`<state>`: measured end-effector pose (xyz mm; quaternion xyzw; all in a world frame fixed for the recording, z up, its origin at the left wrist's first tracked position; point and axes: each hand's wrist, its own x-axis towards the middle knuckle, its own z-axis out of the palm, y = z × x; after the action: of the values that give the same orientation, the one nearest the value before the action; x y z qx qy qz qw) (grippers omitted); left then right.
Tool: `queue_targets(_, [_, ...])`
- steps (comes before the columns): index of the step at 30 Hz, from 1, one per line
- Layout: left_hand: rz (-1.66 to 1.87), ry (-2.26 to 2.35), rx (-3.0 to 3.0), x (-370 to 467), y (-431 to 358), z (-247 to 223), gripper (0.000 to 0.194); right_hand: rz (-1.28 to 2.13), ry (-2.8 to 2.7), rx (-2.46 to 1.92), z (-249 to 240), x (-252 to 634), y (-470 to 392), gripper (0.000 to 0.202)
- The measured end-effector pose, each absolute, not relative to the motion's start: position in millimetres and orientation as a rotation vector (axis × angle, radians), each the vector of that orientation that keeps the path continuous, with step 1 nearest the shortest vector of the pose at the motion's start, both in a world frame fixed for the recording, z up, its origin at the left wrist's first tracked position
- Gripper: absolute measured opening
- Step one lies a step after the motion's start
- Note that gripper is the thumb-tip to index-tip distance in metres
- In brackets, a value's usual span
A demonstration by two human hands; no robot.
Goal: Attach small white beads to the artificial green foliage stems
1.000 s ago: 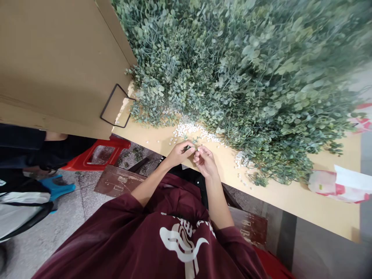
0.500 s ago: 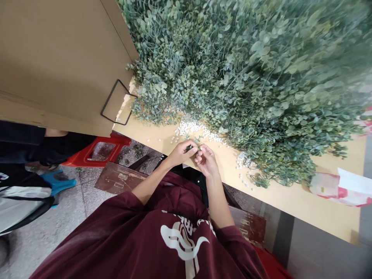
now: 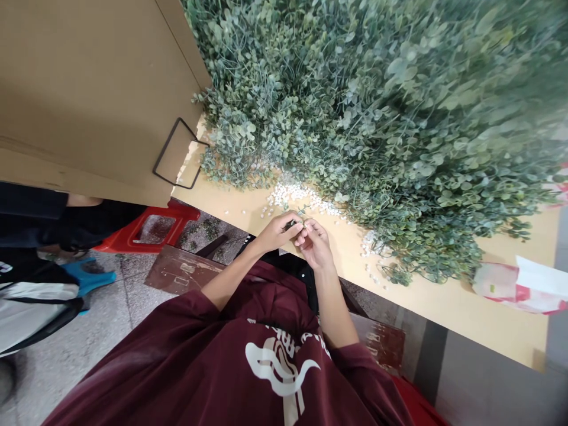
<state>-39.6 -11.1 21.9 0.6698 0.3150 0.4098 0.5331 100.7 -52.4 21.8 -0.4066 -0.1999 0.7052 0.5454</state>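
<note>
My left hand [image 3: 278, 232] is closed, thumb and fingers pinched on a small green artificial sprig [image 3: 290, 225], mostly hidden by the fingers. Its fingertips meet those of my right hand [image 3: 316, 245], which pinches at the same spot with the other fingers curled. What lies between the right fingertips is too small to make out. Just beyond both hands, small white pieces [image 3: 290, 194] like beads or caps lie scattered on the table [image 3: 248, 220]. More white pieces [image 3: 371, 244] lie to the right, at the edge of a large heap of artificial greenery [image 3: 355, 118].
A big cardboard box [image 3: 89, 89] stands at the left, beside a black wire frame [image 3: 177, 154]. A white and red plastic bag [image 3: 510, 287] lies at the right. Red stool [image 3: 146, 231] and another person's dark clothing [image 3: 31, 219] are at the lower left.
Both hands stay together in nearly the same place. The right fingers have shifted slightly against the left fingertips; little else differs.
</note>
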Motion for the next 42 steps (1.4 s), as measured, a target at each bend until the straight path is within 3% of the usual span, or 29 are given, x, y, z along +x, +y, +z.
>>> queue_targets(10, [0.922, 0.676, 1.374, -35.5, -13.6, 20.1, 0.032, 1.558, -0.522, -1.012, 24.2, 95.5, -53.0, 0.031])
queue_targets(18, [0.997, 0.805, 1.528, -37.6, -12.9, 24.1, 0.030, 1.393, -0.683, -1.063, 23.4, 91.2, -58.7, 0.021])
queue_targets(27, [0.967, 0.855, 1.471, -41.5, -13.2, 16.9, 0.033, 0.787, -1.204, -1.797, 39.6, 173.2, -55.7, 0.032])
queue_targets(33, [1.054, 0.832, 1.452, -39.4, -14.3, 14.9, 0.050, 0.592, -1.509, -2.004, 33.7, 184.2, -42.7, 0.019])
queue_targets(38, [1.052, 0.839, 1.416, -40.0, -12.8, 16.0, 0.069, 0.691, -1.447, -1.976, 36.4, 183.8, -40.8, 0.017])
queue_targets(42, [1.026, 0.890, 1.351, -41.8, -9.4, 15.4, 0.057, 1.048, -1.206, -1.808, 42.4, 175.8, -45.5, 0.016])
